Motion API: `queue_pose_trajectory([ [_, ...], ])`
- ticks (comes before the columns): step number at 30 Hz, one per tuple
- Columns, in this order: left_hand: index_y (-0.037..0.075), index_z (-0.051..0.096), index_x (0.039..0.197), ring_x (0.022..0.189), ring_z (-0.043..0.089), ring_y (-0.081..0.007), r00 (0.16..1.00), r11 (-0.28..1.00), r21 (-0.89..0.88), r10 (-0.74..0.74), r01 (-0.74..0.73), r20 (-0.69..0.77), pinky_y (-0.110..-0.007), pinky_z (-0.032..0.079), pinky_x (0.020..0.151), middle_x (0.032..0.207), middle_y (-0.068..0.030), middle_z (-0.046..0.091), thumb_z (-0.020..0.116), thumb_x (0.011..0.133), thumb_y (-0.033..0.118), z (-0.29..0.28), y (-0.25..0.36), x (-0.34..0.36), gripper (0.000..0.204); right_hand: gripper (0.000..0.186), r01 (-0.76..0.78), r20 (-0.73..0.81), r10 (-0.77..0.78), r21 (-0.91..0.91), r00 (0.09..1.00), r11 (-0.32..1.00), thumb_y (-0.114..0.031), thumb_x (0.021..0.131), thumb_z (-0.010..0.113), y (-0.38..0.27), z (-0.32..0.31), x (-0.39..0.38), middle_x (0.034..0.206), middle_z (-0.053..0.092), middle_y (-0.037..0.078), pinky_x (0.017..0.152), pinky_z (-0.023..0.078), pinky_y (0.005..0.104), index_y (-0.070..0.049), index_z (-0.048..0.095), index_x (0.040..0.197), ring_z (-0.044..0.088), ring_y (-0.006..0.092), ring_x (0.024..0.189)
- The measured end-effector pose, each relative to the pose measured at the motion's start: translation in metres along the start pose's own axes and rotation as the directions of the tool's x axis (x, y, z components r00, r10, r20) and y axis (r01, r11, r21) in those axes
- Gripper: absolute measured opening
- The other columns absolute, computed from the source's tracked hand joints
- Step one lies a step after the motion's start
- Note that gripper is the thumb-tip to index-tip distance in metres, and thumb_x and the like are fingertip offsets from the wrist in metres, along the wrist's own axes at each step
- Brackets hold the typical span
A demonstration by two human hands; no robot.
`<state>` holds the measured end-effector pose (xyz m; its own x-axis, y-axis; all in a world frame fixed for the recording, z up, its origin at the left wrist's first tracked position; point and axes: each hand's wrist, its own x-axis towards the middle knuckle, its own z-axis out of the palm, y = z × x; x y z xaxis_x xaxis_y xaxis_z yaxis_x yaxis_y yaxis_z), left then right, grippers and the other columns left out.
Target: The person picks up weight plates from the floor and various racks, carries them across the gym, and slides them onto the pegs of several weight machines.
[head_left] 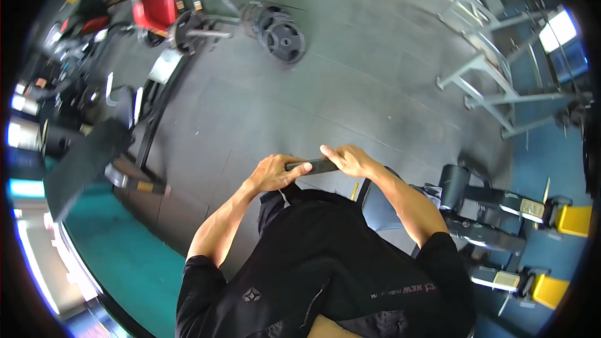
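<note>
The left hand (274, 173) and the right hand (352, 159) both hold a small dark bar (322, 166). It is up in front of the person, just past the black shirt (313, 238), with the grey floor (325, 87) down below it. I cannot tell what the bar is part of, as the hands cover much of it. The left fingers are curled round its left side, and the left thumb lies across it and points to the right hand. The right fingers look closed round the other side, but some are hidden, so I cannot tell how tight they are. A bit of the bar shows between the hands.

The step now looks like holding the bar with two hands, one at each side. I think the next move needs both hands to grip well and work as a pair, so the bar does not tip or slip. The blue pad (379, 209) is near the right forearm (405, 204), so that arm should mind it. The round black weights (285, 42) are well apart from the hands
</note>
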<state>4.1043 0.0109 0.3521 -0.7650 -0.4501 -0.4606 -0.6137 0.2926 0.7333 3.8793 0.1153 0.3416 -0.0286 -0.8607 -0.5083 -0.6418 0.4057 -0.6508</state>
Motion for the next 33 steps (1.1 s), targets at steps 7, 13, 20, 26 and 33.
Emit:
queue_pose_trajectory([
  [7,0.013,0.072,0.116,0.090,0.070,-0.0323,0.985,0.989,0.100,0.094,-0.109,0.143,-0.041,0.053,0.082,0.086,-0.0171,0.072,0.052,0.086,0.071,-0.125,0.047,0.214,0.068,0.079,-0.057,-0.181,0.092,0.188,0.979,0.980,-0.065,0.098,0.023,0.040,-0.141,0.128,0.076,0.067,0.021,0.076,0.047,0.0479,-0.004,0.070,0.083,0.064,0.0408,0.082],
  [13,0.015,0.071,0.118,0.087,0.069,-0.0337,0.967,0.972,0.083,0.207,-0.221,0.149,-0.042,0.052,0.080,0.087,-0.0163,0.073,0.058,0.087,0.063,-0.215,0.093,0.408,0.059,0.081,-0.116,-0.245,0.149,0.141,0.958,0.983,-0.067,0.098,0.018,0.090,-0.294,0.249,0.072,0.068,0.015,0.075,0.050,0.0449,-0.012,0.076,0.087,0.066,0.0365,0.079],
  [20,0.017,0.071,0.118,0.084,0.069,-0.0316,0.986,0.990,-0.021,0.143,-0.141,0.090,-0.041,0.052,0.077,0.086,-0.0148,0.072,0.058,0.090,0.058,-0.340,0.148,0.586,0.051,0.082,-0.104,-0.120,0.112,0.074,0.986,0.992,-0.071,0.096,0.016,0.082,-0.503,0.404,0.064,0.062,0.015,0.077,0.050,0.0487,-0.017,0.078,0.094,0.064,0.0366,0.077],
  [26,0.017,0.071,0.118,0.085,0.069,-0.0326,0.991,0.992,-0.044,0.120,-0.118,0.052,-0.043,0.051,0.079,0.085,-0.0136,0.072,0.054,0.089,0.064,-0.467,0.168,0.738,0.058,0.081,-0.043,-0.105,0.041,-0.018,0.994,0.999,-0.069,0.097,0.014,0.075,-0.657,0.563,0.070,0.064,0.018,0.078,0.050,0.0494,-0.019,0.077,0.101,0.063,0.0393,0.078],
  [33,0.016,0.071,0.118,0.089,0.069,-0.0352,0.998,0.994,-0.107,0.034,-0.028,0.052,-0.044,0.052,0.084,0.089,-0.0162,0.073,0.054,0.087,0.066,-0.622,0.150,0.911,0.061,0.075,-0.033,-0.018,0.032,-0.036,0.999,0.999,-0.064,0.099,0.018,0.051,-0.797,0.765,0.078,0.067,0.020,0.082,0.049,0.0486,-0.016,0.075,0.108,0.064,0.0416,0.085],
])
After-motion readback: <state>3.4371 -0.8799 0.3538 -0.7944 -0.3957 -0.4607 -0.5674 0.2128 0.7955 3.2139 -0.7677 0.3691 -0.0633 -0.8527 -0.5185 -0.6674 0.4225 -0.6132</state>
